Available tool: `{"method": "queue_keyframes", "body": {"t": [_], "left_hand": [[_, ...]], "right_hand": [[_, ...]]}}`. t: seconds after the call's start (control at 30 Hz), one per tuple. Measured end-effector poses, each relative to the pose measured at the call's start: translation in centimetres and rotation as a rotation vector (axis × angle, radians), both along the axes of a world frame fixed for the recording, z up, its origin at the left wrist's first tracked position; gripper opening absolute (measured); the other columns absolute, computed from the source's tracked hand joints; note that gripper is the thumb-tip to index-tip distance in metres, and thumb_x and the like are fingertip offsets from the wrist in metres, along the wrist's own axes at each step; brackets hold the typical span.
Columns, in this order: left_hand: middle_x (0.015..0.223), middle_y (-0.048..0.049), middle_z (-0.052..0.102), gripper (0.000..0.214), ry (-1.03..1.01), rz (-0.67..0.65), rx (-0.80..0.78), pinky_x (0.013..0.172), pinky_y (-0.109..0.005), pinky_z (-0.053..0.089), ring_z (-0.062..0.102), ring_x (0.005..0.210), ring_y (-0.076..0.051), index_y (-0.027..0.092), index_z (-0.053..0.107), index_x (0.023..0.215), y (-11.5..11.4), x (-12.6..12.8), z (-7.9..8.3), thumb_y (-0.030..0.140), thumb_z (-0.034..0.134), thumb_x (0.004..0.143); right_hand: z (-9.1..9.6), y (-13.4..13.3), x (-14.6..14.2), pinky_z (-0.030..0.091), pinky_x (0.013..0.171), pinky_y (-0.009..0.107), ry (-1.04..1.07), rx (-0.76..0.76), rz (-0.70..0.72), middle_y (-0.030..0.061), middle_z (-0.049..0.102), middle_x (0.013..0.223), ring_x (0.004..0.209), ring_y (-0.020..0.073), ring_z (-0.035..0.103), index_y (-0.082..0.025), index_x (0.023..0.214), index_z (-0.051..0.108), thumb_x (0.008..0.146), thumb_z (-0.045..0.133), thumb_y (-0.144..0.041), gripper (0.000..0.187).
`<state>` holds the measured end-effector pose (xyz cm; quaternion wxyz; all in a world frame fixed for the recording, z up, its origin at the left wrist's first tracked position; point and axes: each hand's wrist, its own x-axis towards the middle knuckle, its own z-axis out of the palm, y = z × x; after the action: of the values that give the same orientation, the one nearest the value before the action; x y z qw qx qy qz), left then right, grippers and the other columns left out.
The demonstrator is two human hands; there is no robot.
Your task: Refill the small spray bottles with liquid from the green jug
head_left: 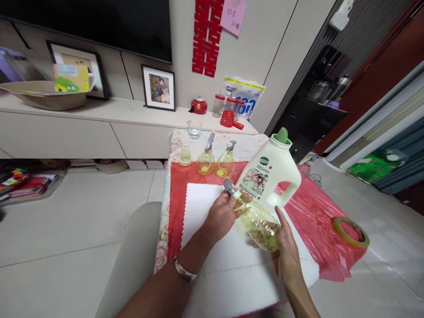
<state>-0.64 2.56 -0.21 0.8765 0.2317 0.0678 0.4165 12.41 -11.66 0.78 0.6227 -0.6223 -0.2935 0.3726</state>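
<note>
Bottle, translucent yellow-green, tilted above white sheet. Left hand closed round neck below grey spray head; right hand cupping base. Fill level: cannot tell. Beyond, two similar spray bottles upright on red-covered surface, near opaque jug, contents hidden.

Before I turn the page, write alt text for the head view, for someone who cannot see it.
A person's left hand and right hand hold a tilted, translucent yellow-green plastic spray bottle above a white zigzag-edged sheet. Beyond it stand two similar spray bottles and a large cream plastic jug with a green spout.
</note>
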Motion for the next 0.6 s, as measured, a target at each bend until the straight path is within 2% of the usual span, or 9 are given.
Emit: {"method": "queue_keyframes", "body": {"t": [0.07,0.13,0.23,0.3,0.33,0.4,0.47,0.53,0.6], "left_hand": [[0.103,-0.0069,0.07,0.02,-0.003,0.006,0.004,0.104,-0.05,0.045,0.064,0.119,-0.03,0.019,0.059,0.097,0.0,0.1,0.0,0.026,0.073,0.084],[0.105,-0.007,0.07,0.019,-0.004,0.019,-0.01,0.105,-0.05,0.045,0.064,0.12,-0.03,0.02,0.057,0.095,0.0,0.1,-0.1,0.025,0.073,0.085],[0.106,-0.0068,0.07,0.019,-0.008,0.036,-0.037,0.105,-0.05,0.045,0.064,0.12,-0.029,0.02,0.056,0.095,0.1,0.1,-0.2,0.023,0.072,0.085],[0.105,-0.0069,0.07,0.018,-0.013,0.037,-0.037,0.105,-0.05,0.045,0.064,0.119,-0.029,0.02,0.056,0.095,0.2,0.0,-0.2,0.022,0.071,0.085],[0.104,-0.007,0.07,0.017,-0.015,0.033,-0.03,0.106,-0.05,0.044,0.063,0.12,-0.029,0.02,0.057,0.095,0.2,0.0,-0.2,0.022,0.071,0.085],[0.105,-0.0076,0.07,0.016,-0.018,0.019,-0.011,0.106,-0.05,0.044,0.063,0.12,-0.029,0.02,0.058,0.096,0.2,0.0,-0.2,0.023,0.07,0.086],[0.107,-0.0078,0.069,0.018,-0.017,0.013,0.008,0.105,-0.05,0.044,0.063,0.12,-0.029,0.02,0.059,0.101,0.2,0.0,-0.3,0.024,0.07,0.087],[0.109,-0.0069,0.068,0.021,-0.014,0.019,0.01,0.104,-0.05,0.045,0.063,0.119,-0.028,0.021,0.059,0.106,0.2,0.0,-0.3,0.026,0.069,0.088],[0.109,-0.0053,0.068,0.023,-0.011,0.026,-0.006,0.103,-0.049,0.046,0.064,0.118,-0.027,0.023,0.057,0.109,0.2,0.0,-0.4,0.025,0.069,0.088]], "right_hand": [[0.5,-0.1,-0.4,0.056,0.071,0.039,0.225,-0.056,0.085,0.0162,0.051,0.138,0.097,0.0268,0.065,-0.032,0.16,0.019,0.085,0.055,-0.076,0.094],[1.2,-0.3,-1.1,0.056,0.071,0.039,0.288,-0.039,0.17,0.0141,0.041,0.148,0.096,0.0254,0.066,-0.039,0.159,0.016,0.079,0.066,-0.072,0.1],[1.8,-0.5,-2.1,0.054,0.087,0.037,0.007,0.004,0.112,0.009,0.036,0.151,0.11,0.0238,0.061,-0.042,0.158,0.019,0.067,0.086,-0.053,0.114],[1.6,-0.3,-2.1,0.054,0.087,0.036,-0.139,0.002,0.023,0.0096,0.049,0.137,0.101,0.0206,0.063,-0.037,0.16,0.016,0.071,0.084,-0.053,0.113],[1.4,-0.2,-2.0,0.055,0.08,0.036,-0.124,-0.003,0.0,0.0096,0.056,0.125,0.089,0.0188,0.064,-0.035,0.16,0.013,0.075,0.079,-0.058,0.11],[0.9,0.0,-1.5,0.052,0.059,0.032,0.085,-0.046,0.038,0.0085,0.063,0.103,0.065,0.0162,0.06,-0.029,0.16,0.013,0.08,0.065,-0.073,0.105],[0.7,0.0,-1.0,0.045,0.048,0.026,0.369,-0.132,0.12,0.0091,0.065,0.095,0.056,0.0137,0.055,-0.024,0.157,0.022,0.079,0.06,-0.079,0.103],[0.7,-0.1,-0.9,0.046,0.053,0.024,0.507,-0.127,0.164,0.012,0.064,0.112,0.064,0.012,0.057,-0.025,0.152,0.032,0.076,0.069,-0.073,0.098],[0.8,-0.3,-1.2,0.049,0.063,0.024,0.407,-0.027,0.134,0.0106,0.056,0.133,0.076,0.0111,0.06,-0.032,0.153,0.032,0.073,0.08,-0.06,0.097]]}}
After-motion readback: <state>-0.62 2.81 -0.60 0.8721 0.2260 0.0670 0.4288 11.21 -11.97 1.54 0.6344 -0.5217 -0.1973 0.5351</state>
